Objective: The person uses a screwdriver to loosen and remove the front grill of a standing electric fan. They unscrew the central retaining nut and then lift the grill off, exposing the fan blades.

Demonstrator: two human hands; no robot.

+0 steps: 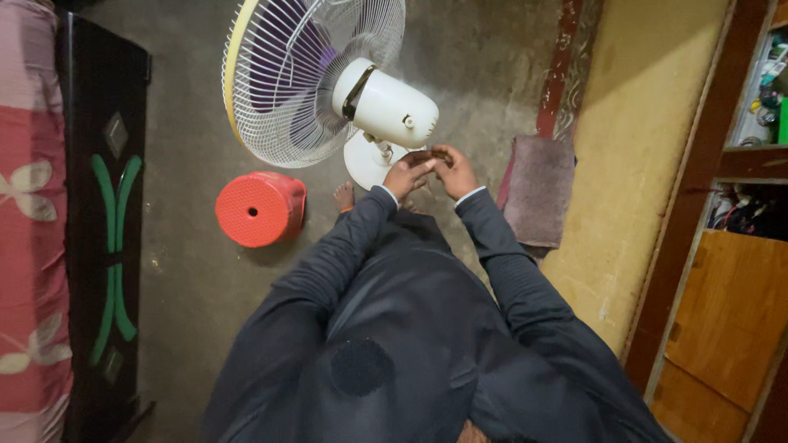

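My left hand (407, 174) and my right hand (454, 171) meet in front of me, fingers pinched together on a small dark object (431, 154) that is too small to identify. They hover just in front of a white table fan (386, 107) with a wire cage and purple blades (283, 70), standing on a round white base (365, 160) on the floor. Both arms wear dark long sleeves. One bare foot (344, 195) shows beside the fan base.
A red perforated plastic stool (256, 209) sits on the grey concrete floor left of the fan. A dark bed frame (107, 221) with pink bedding lies at far left. A purple mat (539, 189) lies by the yellow wall, with wooden shelves and cabinet (730, 287) at right.
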